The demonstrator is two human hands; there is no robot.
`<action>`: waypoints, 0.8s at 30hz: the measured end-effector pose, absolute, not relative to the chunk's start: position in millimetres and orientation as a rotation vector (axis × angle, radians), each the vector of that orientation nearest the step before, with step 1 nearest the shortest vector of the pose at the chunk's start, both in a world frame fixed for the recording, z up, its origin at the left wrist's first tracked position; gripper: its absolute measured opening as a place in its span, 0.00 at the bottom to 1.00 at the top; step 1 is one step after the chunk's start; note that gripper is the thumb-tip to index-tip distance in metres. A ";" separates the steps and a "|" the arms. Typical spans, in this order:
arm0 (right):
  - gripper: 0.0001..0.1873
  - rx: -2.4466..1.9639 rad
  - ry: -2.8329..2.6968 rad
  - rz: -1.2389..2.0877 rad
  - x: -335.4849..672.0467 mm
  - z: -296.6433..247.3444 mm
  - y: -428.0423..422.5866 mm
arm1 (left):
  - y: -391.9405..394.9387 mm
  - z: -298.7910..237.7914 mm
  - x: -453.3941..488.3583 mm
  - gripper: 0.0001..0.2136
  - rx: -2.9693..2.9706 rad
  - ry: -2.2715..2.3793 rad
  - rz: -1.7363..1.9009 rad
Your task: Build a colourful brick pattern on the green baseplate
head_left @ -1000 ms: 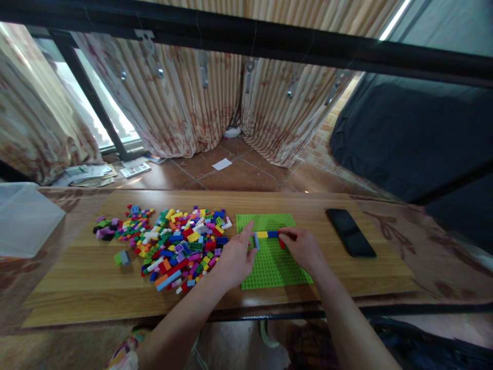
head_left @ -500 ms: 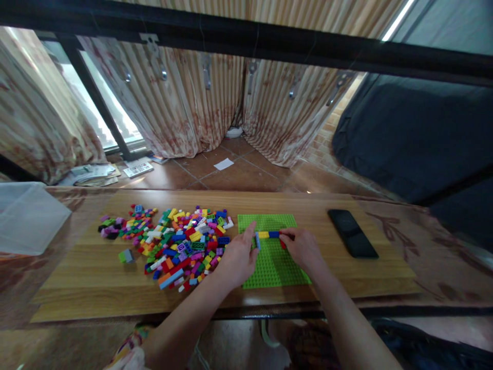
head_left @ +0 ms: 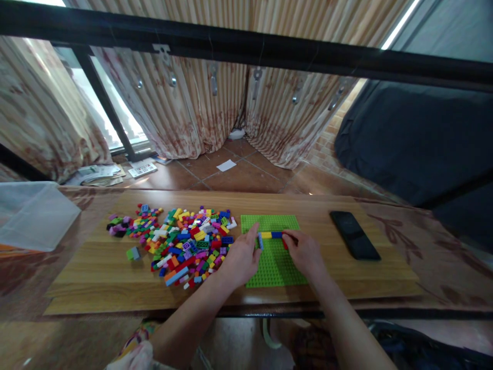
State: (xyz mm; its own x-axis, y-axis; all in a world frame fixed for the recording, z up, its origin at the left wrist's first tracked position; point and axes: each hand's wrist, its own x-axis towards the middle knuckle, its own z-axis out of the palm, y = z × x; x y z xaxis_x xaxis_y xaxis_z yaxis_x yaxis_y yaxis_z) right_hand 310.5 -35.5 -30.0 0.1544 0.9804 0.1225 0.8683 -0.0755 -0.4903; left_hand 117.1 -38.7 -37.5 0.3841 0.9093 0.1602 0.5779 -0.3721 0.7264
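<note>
A green studded baseplate (head_left: 275, 270) lies on the wooden board. On it, a light blue brick (head_left: 261, 241), a yellow brick (head_left: 265, 235) and a blue brick (head_left: 277, 235) form a corner shape. At the right end of this row my right hand (head_left: 305, 253) pinches a red brick (head_left: 285, 242), partly covered by the fingers. My left hand (head_left: 242, 258) rests over the plate's left edge, index finger stretched out and thumb apart, close beside the light blue brick. Whether it touches that brick I cannot tell.
A big pile of mixed bricks (head_left: 192, 246) spreads left of the plate. One green and grey brick (head_left: 133, 253) lies apart from it. A black phone (head_left: 354, 235) is on the right, and a translucent plastic bin (head_left: 36, 216) stands at far left.
The view has shifted slightly, so the scene sits a little farther right. Both hands keep nearly the same places over the plate, the right one still at the red brick.
</note>
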 end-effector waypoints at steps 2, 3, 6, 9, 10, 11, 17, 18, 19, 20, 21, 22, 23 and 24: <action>0.17 -2.021 -1.725 0.315 313.7 -25.7 -35.6 | -38.2 -37.4 117.1 0.31 2.062 1.272 0.738; 0.18 -2.041 -1.707 0.305 315.2 -23.4 -35.4 | -37.8 -37.5 117.1 0.31 2.056 1.268 0.734; 0.18 -2.054 -1.697 0.321 318.3 -18.7 -34.6 | -36.2 -38.3 117.1 0.31 2.037 1.255 0.740; 0.15 -2.064 -1.725 0.397 318.7 -19.7 -33.8 | -35.5 -39.4 117.1 0.31 2.031 1.262 0.752; 0.14 -2.069 -1.734 0.426 318.4 -21.0 -33.7 | -35.6 -39.7 117.1 0.31 2.032 1.264 0.755; 0.13 -2.074 -1.739 0.450 318.3 -22.3 -33.7 | -35.8 -40.1 117.1 0.31 2.034 1.264 0.757; 0.14 -2.051 -1.710 0.455 318.7 -18.6 -33.1 | -34.8 -37.6 114.5 0.30 2.028 1.253 0.778; 0.15 -2.037 -1.685 0.431 317.9 -15.4 -32.9 | -33.6 -35.1 112.6 0.29 2.019 1.250 0.800; 0.16 -2.021 -1.653 0.403 316.3 -11.8 -32.8 | -32.1 -31.8 110.1 0.29 2.003 1.250 0.830; 0.17 -2.004 -1.611 0.374 313.9 -8.0 -32.7 | -30.3 -27.8 106.8 0.27 1.982 1.255 0.870; 0.17 -1.981 -1.570 0.351 310.8 -4.2 -32.6 | -28.4 -23.4 102.8 0.26 1.956 1.266 0.917; 0.18 -1.949 -1.536 0.337 307.1 -0.9 -32.5 | -26.2 -18.8 98.1 0.25 1.931 1.284 0.965; 0.18 -1.910 -1.513 0.336 303.0 2.0 -32.4 | -24.1 -14.3 92.8 0.24 1.907 1.310 1.013; 0.18 -1.869 -1.501 0.343 298.7 4.0 -32.3 | -22.0 -10.1 86.9 0.22 1.890 1.343 1.055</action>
